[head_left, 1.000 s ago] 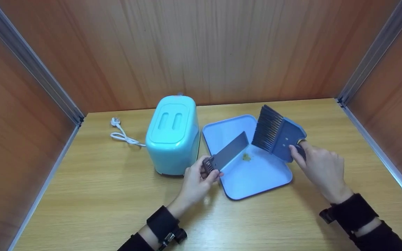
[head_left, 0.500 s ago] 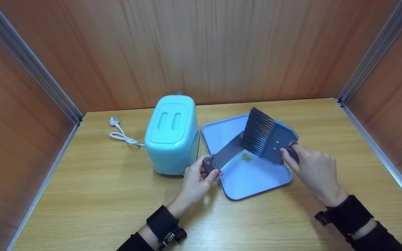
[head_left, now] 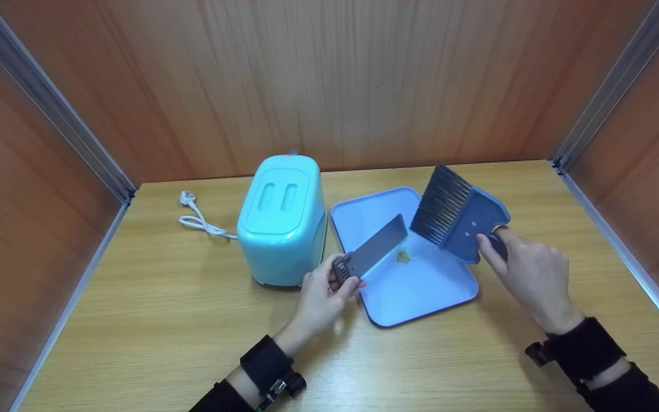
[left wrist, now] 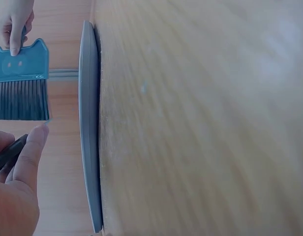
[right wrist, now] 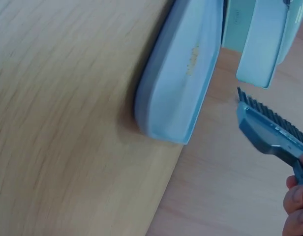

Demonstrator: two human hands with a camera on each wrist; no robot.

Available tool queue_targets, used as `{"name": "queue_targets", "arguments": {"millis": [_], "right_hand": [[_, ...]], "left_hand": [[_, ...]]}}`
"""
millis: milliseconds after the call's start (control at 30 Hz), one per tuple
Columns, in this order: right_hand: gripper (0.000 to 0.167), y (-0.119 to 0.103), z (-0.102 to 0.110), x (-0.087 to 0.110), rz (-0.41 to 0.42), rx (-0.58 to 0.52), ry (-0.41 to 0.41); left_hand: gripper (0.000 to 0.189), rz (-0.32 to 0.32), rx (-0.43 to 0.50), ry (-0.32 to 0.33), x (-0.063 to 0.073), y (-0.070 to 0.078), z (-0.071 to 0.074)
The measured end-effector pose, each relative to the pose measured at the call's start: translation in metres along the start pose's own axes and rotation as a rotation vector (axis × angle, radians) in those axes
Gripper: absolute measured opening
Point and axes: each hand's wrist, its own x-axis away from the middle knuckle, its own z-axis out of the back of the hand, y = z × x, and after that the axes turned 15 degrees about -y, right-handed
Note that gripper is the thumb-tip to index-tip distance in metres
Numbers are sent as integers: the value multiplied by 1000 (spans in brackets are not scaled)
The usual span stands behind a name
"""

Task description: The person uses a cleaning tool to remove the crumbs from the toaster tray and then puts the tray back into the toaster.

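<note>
Over the left side of the blue tray [head_left: 415,297], my left hand [head_left: 319,297] pinches the dark slotted end of a thin grey crumb tray [head_left: 380,246], which is tilted up on its edge. My right hand [head_left: 530,277] grips the short handle of a wide blue hand brush [head_left: 461,220] with dark bristles. The brush [right wrist: 269,129] is apart from the crumb tray [right wrist: 262,44] in the right wrist view. On the blue tray lies a small pile of yellowish crumbs [head_left: 403,256]. My left fingers [left wrist: 31,157] show in the left wrist view, below the brush [left wrist: 21,64].
A turquoise toaster [head_left: 281,223] with a lid on top stands just left of the blue tray, near my left hand. Its white cord and plug [head_left: 192,214] lie on the wooden table [head_left: 181,332] to the left. Wooden panels [head_left: 341,86] enclose the back and sides.
My right hand swept the brush left across the far end of the crumb tray, then back right and slightly up, off it. My left hand stayed in place.
</note>
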Motion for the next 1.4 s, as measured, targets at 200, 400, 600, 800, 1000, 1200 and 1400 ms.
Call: {"name": "queue_targets", "arguments": {"millis": [200,400,600,800,1000,1200,1400], "right_hand": [[26,-18,1,-1,26,-175,-28],[30,-41,-8,0,105,-266,-159],[30,-48,-15,-1,123,-154,-180],[29,-34,-17,-1,94,-46,-137],[31,-15,-16,-3,65,44,-53],[34,-1,-13,-3,33,65,-7],[37,16,-11,-4,-35,-19,19]], "left_hand": [[39,9,4,-2,0,0,1],[38,21,26,-2,1,0,1],[36,-19,17,-14,2,-2,2],[36,-15,20,-8,4,-2,4],[36,-9,20,-7,5,-2,5],[36,-1,38,-9,6,-2,5],[36,-11,53,-3,7,-2,6]]}}
